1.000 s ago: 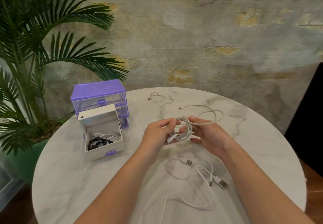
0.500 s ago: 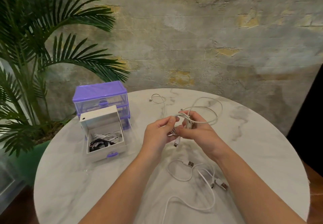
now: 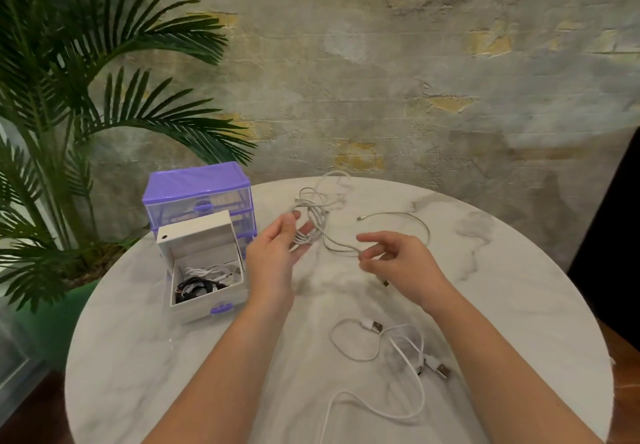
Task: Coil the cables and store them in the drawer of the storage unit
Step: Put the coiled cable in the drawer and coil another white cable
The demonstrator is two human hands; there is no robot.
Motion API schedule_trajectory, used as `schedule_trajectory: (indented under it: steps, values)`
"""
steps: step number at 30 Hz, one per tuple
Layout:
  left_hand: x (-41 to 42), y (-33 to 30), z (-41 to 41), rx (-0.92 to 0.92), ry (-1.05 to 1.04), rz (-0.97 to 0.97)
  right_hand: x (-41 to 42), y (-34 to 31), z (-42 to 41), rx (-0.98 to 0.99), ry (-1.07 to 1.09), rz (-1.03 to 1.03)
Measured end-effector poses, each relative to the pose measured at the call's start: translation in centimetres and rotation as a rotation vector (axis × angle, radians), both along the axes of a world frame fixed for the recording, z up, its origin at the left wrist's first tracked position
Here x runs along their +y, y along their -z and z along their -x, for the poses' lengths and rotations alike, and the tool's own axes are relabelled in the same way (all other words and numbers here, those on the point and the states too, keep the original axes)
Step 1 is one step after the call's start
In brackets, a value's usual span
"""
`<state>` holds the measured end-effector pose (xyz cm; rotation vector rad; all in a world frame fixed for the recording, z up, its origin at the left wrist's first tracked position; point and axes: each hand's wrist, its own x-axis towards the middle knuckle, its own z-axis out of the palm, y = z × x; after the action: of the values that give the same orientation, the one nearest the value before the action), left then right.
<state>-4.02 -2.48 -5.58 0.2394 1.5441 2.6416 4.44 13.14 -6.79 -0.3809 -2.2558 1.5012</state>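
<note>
Left hand [image 3: 277, 246] fingers loosely round half-wound cable [image 3: 313, 232], grip looks slack, hard to tell. Right hand [image 3: 391, 256] pinches same cable's tail. Risk: loops spring apart, tail snags. Drawer [image 3: 204, 270] just left of left hand, pulled out. Second cable [image 3: 381, 350] below right hand. Marble round table [image 3: 138, 357], palm [image 3: 69, 97], patchy wall.

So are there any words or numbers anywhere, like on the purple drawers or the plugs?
None can be read.
Purple storage unit: no label or writing shows on its top or its clear fronts.
White drawer, pulled out: plain, only a purple handle.
Plugs of the white cable on the table: too small to show any mark.
Wall: only patchy paint and bare brick, no sign.
</note>
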Motion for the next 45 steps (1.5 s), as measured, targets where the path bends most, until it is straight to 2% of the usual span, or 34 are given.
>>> schedule_trajectory:
  steps: [4, 11, 22, 28, 33, 37, 40, 42, 45]
  values:
    - [-0.8, -0.5, 0.7, -0.028, -0.032, -0.074, 1.3, 0.8, 0.3, 0.031, 0.191, -0.132]
    - [-2.1, -1.5, 1.3, -0.001, -0.090, -0.140, 3.3, 2.4, 0.8, -0.102, 0.352, -0.314]
    - [-2.7, -1.8, 1.7, 0.011, -0.116, -0.170, 5.7, 2.1, 0.2, -0.128, 0.543, -0.331]
    - [-1.3, -0.9, 0.8, 0.049, -0.070, -0.150, 4.4, 2.2, 0.4, -0.191, 0.481, -0.700]
    - [-0.5, 0.1, 0.7, 0.068, -0.049, -0.111, 2.3, 2.3, 1.0, -0.234, 0.266, -0.818]
    - [0.6, 0.8, 0.1, 0.066, -0.023, -0.092, 0.9, 1.5, 1.4, -0.075, 0.190, -0.767]
    - [1.4, 0.9, -0.7, 0.078, 0.011, -0.056, -0.1, 0.6, 1.4, 0.235, 0.220, -0.614]
    - [1.6, 1.0, -1.1, 0.102, 0.034, -0.018, -0.4, 0.1, 1.2, 0.416, 0.226, -0.605]
    - [1.9, 1.3, -1.4, 0.131, 0.064, 0.045, -0.2, -0.3, 1.3, 0.519, 0.188, -0.647]
